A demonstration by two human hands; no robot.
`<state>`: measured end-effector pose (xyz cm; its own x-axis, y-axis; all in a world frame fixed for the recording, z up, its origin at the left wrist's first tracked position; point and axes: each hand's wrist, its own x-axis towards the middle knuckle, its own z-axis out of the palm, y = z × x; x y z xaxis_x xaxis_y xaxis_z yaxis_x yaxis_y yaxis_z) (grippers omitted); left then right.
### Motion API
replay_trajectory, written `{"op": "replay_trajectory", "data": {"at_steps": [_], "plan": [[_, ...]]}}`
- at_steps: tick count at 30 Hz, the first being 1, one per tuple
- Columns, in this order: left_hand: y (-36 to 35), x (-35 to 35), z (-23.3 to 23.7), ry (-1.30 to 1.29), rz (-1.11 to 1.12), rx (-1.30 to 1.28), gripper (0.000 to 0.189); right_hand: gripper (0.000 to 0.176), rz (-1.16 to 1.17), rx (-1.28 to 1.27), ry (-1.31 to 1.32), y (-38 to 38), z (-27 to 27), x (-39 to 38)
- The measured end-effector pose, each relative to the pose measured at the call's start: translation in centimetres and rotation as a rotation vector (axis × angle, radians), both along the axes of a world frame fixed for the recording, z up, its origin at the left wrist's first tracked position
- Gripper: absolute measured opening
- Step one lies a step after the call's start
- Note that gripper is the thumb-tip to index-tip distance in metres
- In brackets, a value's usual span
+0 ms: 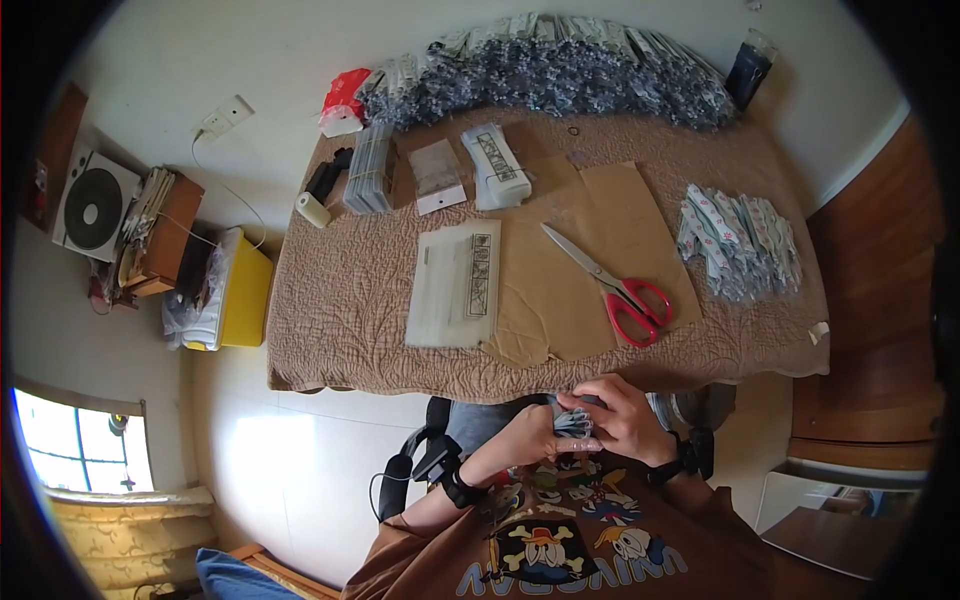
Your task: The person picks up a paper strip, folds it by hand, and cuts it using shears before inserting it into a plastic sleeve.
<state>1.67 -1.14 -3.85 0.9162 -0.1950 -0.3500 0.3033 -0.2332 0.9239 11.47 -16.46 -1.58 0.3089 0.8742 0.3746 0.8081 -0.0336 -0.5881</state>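
Note:
Close to my body, below the table's front edge, my left hand is wrapped round a small bundle of clear plastic packets. My right hand bends over the same bundle from the right, its fingers curled at the top of it. On the table, red-handled scissors lie across a sheet of brown paper. Left of them is a stack of whitish plastic bags with dark print. A pile of similar packets with red marks rests at the right.
Many bundled packets line the table's back edge, with a dark bottle at their right end. A banded stack, a clear bag, a folded pack and a white roll lie at the back left.

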Motion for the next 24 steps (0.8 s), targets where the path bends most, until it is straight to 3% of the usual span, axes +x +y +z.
{"op": "replay_trajectory", "data": {"at_steps": [2, 6, 8, 10, 11, 13, 14, 17, 18, 19, 21, 22, 24], "plan": [[0.0, 0.0, -0.3, -0.019, 0.031, 0.005, 0.028, 0.036, -0.023, 0.009, 0.000, 0.2, -0.3, -0.2], [0.3, 0.1, -0.6, -0.010, 0.088, -0.254, 0.034, 0.030, -0.023, 0.072, 0.112, 0.0, -1.4, -0.5], [1.0, 0.1, 0.3, 0.163, 0.174, -0.495, 0.039, 0.028, -0.018, 0.104, 0.167, -0.1, -1.3, -1.1], [1.0, -0.2, 1.3, 0.251, 0.223, -0.612, 0.042, 0.022, -0.216, 0.220, 0.450, -0.6, -0.6, -2.2], [0.7, -0.4, 1.8, 0.154, 0.320, -0.598, 0.042, 0.019, -0.314, 0.277, 0.593, -0.6, -0.4, -2.6], [0.0, -0.6, 2.4, -0.042, 0.507, -0.562, 0.045, 0.018, -0.274, 0.235, 0.746, -0.4, -0.4, -3.0], [-0.3, -0.5, 2.4, -0.041, 0.508, -0.558, 0.045, 0.016, -0.237, 0.186, 0.895, -0.3, -0.5, -3.2], [-1.2, 0.0, 2.5, -0.457, 0.563, -0.250, 0.041, 0.016, -0.147, 0.063, 1.171, 0.0, -1.1, -3.9], [-1.2, 0.1, 2.7, -0.462, 0.561, -0.249, 0.041, 0.016, -0.090, -0.013, 1.297, 0.3, -1.5, -4.0], [-1.4, 0.0, 3.1, -0.339, 0.659, -0.468, 0.040, 0.017, -0.029, -0.092, 1.420, 0.6, -1.8, -3.9], [-1.4, 0.0, 3.9, -0.070, 0.841, -0.901, 0.039, 0.017, -0.048, -0.132, 1.387, 0.6, -2.3, -3.2], [-1.3, -0.1, 3.6, -0.072, 0.843, -0.897, 0.039, 0.018, -0.070, -0.174, 1.358, 0.7, -2.4, -2.7], [-1.2, -0.3, 2.3, -0.136, 0.909, -1.136, 0.038, 0.019, -0.087, -0.220, 1.335, 1.0, -2.6, -2.6]]}}
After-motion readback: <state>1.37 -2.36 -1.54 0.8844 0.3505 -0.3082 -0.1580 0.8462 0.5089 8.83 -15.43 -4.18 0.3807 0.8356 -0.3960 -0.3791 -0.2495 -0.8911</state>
